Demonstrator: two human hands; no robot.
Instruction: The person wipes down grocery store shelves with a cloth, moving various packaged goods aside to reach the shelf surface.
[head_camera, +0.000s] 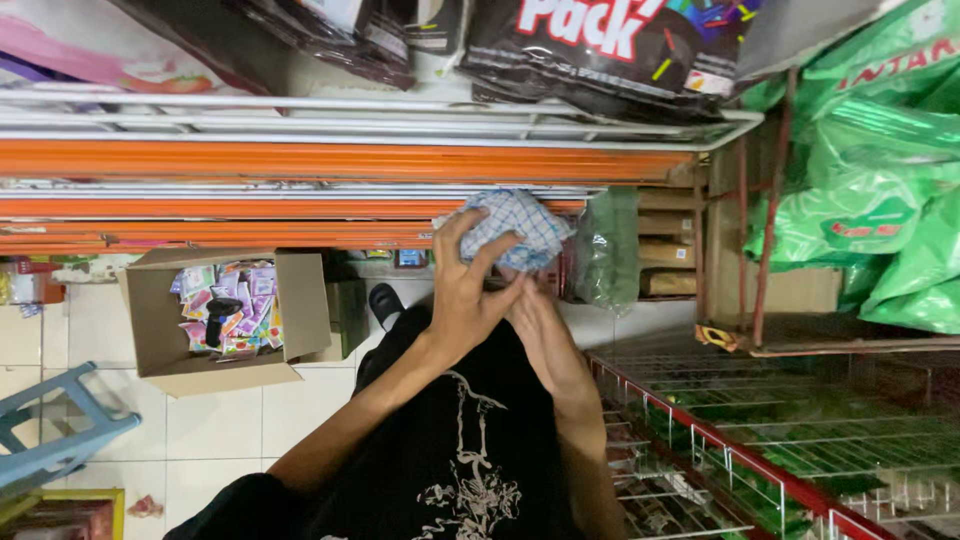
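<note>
Head view is looking straight down over a black printed shirt (450, 450) at two bare hands meeting in front of the chest. The left hand (465, 290) is closing its fingers over a blue-and-white checked cloth (512, 228), pinching the bunched fabric from below and from the left, so the cloth is sitting just above and beyond the fingertips, towards the orange shelf edge (300, 160). The right hand (535, 325) is lying just beneath the left, touching it; whether it is gripping a corner of the cloth cannot be told, as the left hand is covering its fingers. The cloth is crumpled into a wad with no clear long axis, and the left hand is the nearer one. Outward, an open cardboard box (300, 300) of small coloured packets is sitting on the white tiled floor (215, 425) to the left, green bags (880, 200) are hanging at right, and red-edged wire racks (760, 440) are running below them.
</note>
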